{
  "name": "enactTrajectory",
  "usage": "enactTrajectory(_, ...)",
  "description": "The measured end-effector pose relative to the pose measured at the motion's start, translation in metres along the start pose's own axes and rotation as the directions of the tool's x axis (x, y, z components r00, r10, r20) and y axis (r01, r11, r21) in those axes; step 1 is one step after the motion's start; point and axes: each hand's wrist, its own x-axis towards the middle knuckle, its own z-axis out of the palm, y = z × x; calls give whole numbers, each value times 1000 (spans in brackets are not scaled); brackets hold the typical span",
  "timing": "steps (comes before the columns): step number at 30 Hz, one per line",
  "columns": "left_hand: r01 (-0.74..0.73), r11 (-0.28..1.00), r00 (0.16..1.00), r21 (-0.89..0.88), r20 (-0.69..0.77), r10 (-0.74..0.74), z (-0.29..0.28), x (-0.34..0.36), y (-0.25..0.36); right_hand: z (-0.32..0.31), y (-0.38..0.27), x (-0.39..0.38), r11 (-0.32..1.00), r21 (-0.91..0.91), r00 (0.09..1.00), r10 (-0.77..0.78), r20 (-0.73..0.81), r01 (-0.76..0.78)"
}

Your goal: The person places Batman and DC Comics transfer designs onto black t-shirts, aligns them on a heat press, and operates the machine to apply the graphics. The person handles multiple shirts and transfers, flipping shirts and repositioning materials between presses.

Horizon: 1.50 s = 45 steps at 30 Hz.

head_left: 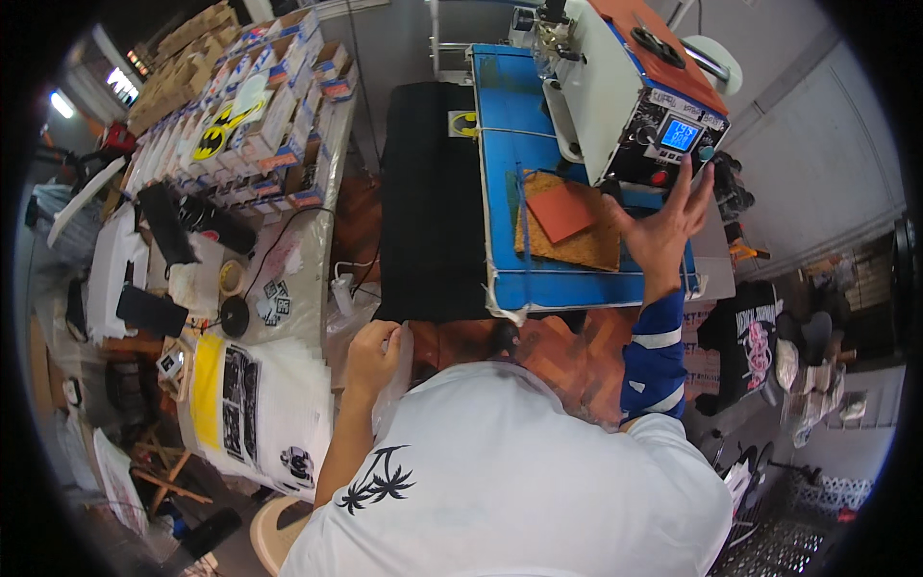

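Observation:
My right hand [665,231] has its fingers spread, with the fingertips at the control panel [663,159] of a heat press [615,87]. The panel has a lit blue display [679,136] and a red button [659,179]. Close to the body, my left hand [372,354] is closed, with the fingers curled on a translucent film [404,351]. Black fabric [430,212] hangs flat beside the blue-topped table [510,183], with a yellow and black emblem [463,124] at its edge. An orange-red pad [560,213] lies on a brown mat [596,248] below the press.
On the left, a plastic-covered table [322,173] bears stacked cardboard boxes [260,115], a tape roll [231,277] and a phone [152,311]. Printed white sheets [264,409] lie nearer. Scissors [658,46] rest on the press. A black printed shirt [745,341] is at the right.

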Motion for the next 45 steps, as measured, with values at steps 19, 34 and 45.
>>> enactTrajectory(19, 654, 750, 708, 100, -431, -560, 28, -225, 14, 12, -121, -17, 767, 253, 791, -484, -374, 589)
enactTrajectory(34, 745, 118, -440, -657, -616, -653, 258, -493, 212, -65, -244, -159, -260, 948, 461, -830, -315, 181)
enactTrajectory(45, 370, 45, -850, -928, -319, 419, 320, -873, 364, -267, -231, -437, -440, 875, -410, -773, -484, -203)
